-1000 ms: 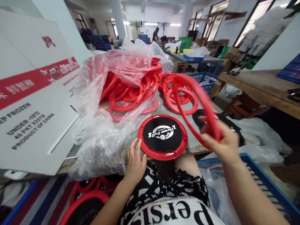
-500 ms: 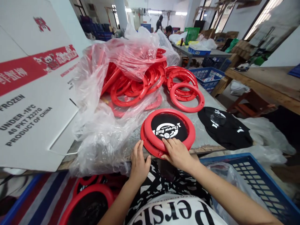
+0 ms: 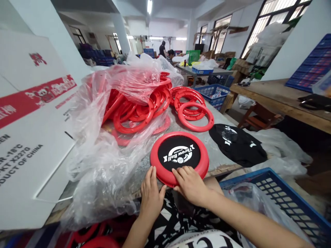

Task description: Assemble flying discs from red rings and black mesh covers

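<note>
A red-rimmed disc (image 3: 179, 156) with a black fabric centre printed "Throw Ball" lies at the near edge of the table (image 3: 219, 160). My right hand (image 3: 190, 184) presses flat on its near rim, fingers stretched out. My left hand (image 3: 150, 193) rests open on the table edge, fingertips touching the disc's left side. Loose red rings (image 3: 196, 117) lie just beyond the disc. A clear plastic bag (image 3: 121, 103) holds several more red rings to the left. A pile of black fabric circles (image 3: 236, 144) sits to the right of the disc.
A white cardboard box (image 3: 28, 137) with a red stripe stands at the left. A blue plastic crate (image 3: 281, 203) sits at the lower right, more red discs (image 3: 98, 237) below left. A wooden bench (image 3: 281, 100) is at the right. People work at a far table (image 3: 165, 51).
The red ring my right hand held in the air now lies on the disc, seated on its rim. My right hand came down onto the rim. My left hand stayed beside the disc.
</note>
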`<state>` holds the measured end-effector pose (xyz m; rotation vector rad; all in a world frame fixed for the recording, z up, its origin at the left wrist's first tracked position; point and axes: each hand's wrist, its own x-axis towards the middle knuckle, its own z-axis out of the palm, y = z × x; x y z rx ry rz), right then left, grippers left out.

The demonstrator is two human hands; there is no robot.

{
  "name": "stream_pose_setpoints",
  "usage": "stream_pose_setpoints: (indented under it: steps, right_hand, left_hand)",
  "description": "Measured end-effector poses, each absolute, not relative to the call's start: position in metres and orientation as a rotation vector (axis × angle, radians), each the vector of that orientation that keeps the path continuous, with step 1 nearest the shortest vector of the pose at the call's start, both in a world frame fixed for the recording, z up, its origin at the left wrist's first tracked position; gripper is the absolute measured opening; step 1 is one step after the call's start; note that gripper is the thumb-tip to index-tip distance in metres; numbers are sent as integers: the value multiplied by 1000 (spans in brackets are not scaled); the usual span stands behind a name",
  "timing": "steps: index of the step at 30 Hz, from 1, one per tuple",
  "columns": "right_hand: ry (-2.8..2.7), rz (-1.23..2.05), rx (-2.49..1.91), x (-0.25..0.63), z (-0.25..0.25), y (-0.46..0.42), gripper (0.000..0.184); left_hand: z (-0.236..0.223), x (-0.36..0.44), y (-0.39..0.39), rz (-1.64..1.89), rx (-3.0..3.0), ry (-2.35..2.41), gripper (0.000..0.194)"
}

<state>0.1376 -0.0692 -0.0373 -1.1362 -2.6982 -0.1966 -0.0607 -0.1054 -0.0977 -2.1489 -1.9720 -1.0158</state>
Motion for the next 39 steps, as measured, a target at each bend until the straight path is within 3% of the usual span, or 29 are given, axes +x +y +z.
stream_pose_setpoints:
  steps: [5,13,18,22,26,31,34,36,39]
  right_hand:
    - [-2723,-118,-1111,137,-38,-76,72]
    - [-2635,-225,-1112,145,-53,-73,52]
    - [-2657,-184,-1108,148,-55,-75,53]
    - [-2743,-113,-993,153,-48,-89,54]
    - [-2778,-60,-817,160,-9,-111,52]
    - [-2659,36,-558,186,84,-133,52]
    - [-2181,8,-572,207,113,-138,61]
    - [-1836,61,-647,218,113,-136,55]
    - [-1655,396,-802,229,92,-127,46]
  left_hand:
    - [-97,-64,-106,-908,-2206,-1898,59]
    - [-102,-66,-103,-846,-2203,-1847,51]
    - [-101,-65,-108,-874,-2179,-1818,52]
    - [-95,-67,-115,-851,-2238,-1655,68]
    - [-74,-75,-119,-950,-2294,-1347,74]
    - [-3,-86,-137,-1234,-2298,-937,33]
    - [41,-91,-160,-1382,-2131,-1123,28]
    - [57,-95,-173,-1444,-2009,-1401,26]
    - [52,-102,-182,-1511,-1940,-1821,38]
